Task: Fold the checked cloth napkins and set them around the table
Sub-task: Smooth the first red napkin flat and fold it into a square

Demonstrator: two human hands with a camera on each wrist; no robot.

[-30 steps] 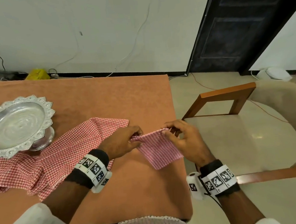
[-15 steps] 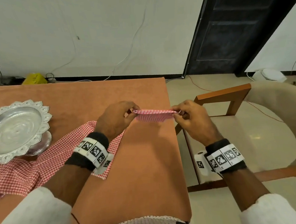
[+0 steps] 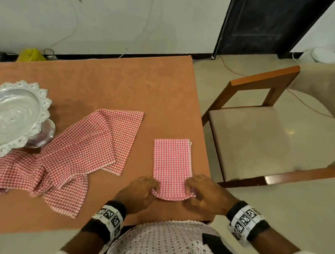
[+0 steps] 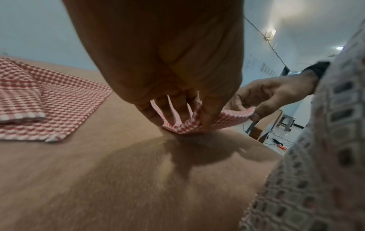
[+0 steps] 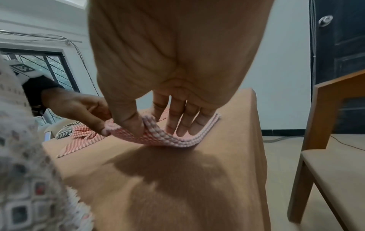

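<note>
Both hands, left (image 3: pixel 139 194) and right (image 3: pixel 204 193), are pinching the napkin's (image 3: pixel 172 164) near corners, apparently mid-fold; next, carrying them to the far edge.

The head camera looked forward and steeply down from above the table (image 3: pixel 104 87) near edge, taking in both hands, the wall and a chair (image 3: pixel 262 80) at right. Each wrist camera sat low and close behind its own palm, facing along the fingers. All three views shared the folded napkin (image 3: pixel 172 162) (image 4: pixel 199 123) (image 5: pixel 168 137); each wrist view also caught the opposite hand.
</note>
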